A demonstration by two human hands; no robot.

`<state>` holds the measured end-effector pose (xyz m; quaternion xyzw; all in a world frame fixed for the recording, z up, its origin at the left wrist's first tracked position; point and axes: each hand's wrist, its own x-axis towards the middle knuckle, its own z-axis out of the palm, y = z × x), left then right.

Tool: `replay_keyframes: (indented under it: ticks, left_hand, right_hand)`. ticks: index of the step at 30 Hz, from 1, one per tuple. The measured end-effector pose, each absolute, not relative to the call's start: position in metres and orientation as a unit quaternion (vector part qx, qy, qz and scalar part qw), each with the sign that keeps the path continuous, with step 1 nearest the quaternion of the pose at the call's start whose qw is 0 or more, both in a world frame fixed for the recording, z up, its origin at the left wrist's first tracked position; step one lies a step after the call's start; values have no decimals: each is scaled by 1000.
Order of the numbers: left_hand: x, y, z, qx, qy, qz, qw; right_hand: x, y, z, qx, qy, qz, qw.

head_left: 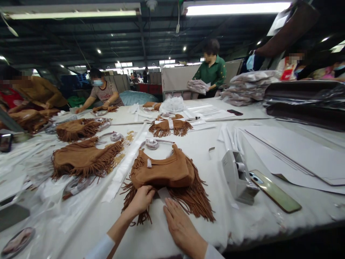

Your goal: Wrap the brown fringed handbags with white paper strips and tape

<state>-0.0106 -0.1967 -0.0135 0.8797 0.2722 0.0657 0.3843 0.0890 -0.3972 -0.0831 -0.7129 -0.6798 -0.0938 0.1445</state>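
A brown fringed bag (163, 171) is laid near the front of a white table (202, 138), its curved opening directed away from the wearer and its fringe spread at both sides. A wrapped strap coil (151, 144) is seen just beyond the opening. The left hand (142, 198) is curled narrowly at the bag's lower edge; whether the edge is pinched cannot be told. The right hand (181, 223) is held flat, fingers extended, with its fingertips placed at a white slip (164, 194) by the same edge. To the right, a tape dispenser (238, 176) is set beside a green phone (276, 190). Another fringed bag (83, 157) is placed to the left. Across the table, a wrapped bundle (198, 86) is held by a person in green (211, 70).
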Motion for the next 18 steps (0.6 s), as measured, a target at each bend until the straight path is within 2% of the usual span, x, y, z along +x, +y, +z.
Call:
replay_keyframes:
  ticks: [6, 14, 18]
  left_hand:
    - [-7, -191, 1, 849, 270, 71, 448]
    - [1, -189, 18, 833, 257, 71, 484]
    - [2, -191, 28, 831, 259, 69, 487]
  right_hand:
    - [78, -394, -88, -735, -655, -105, 142]
    - [69, -364, -93, -729, -659, -99, 159]
    - [78, -325, -96, -790, -602, -39, 107]
